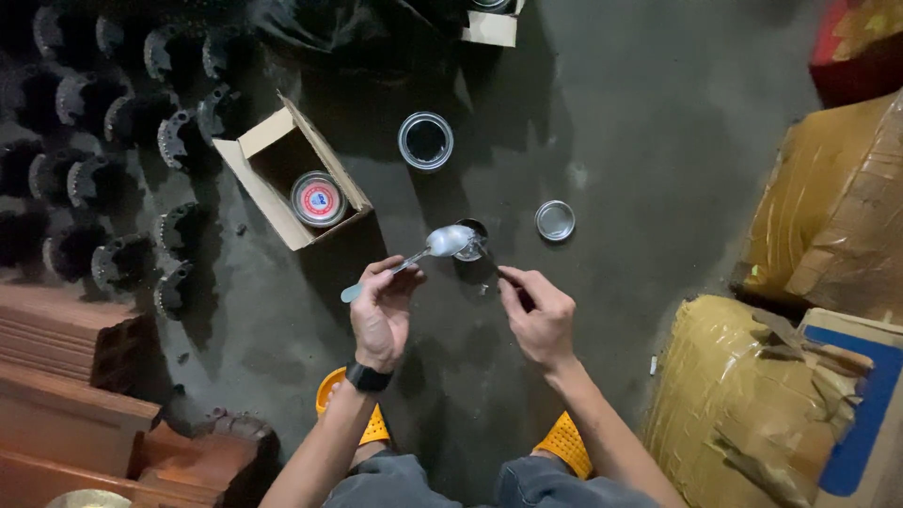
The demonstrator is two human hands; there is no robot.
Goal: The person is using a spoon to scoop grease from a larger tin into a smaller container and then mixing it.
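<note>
My left hand [383, 306] holds a clear plastic spoon [425, 250] by its handle, the bowl raised over a small dark open jar [470, 246] on the floor. My right hand [538, 313] pinches a thin dark stick whose tip reaches toward that jar. A small round metal lid [555, 220] lies on the floor to the right of the jar. Farther back stands a round clear glass container [425, 140], open at the top. A black watch sits on my left wrist.
An open cardboard box [266, 155] with a red-and-white round tin [318, 198] lies at the left. Rows of black toothed round parts [122, 122] fill the far left. Wrapped yellow-brown bundles [828, 226] stand at the right, red bricks [66, 376] at lower left.
</note>
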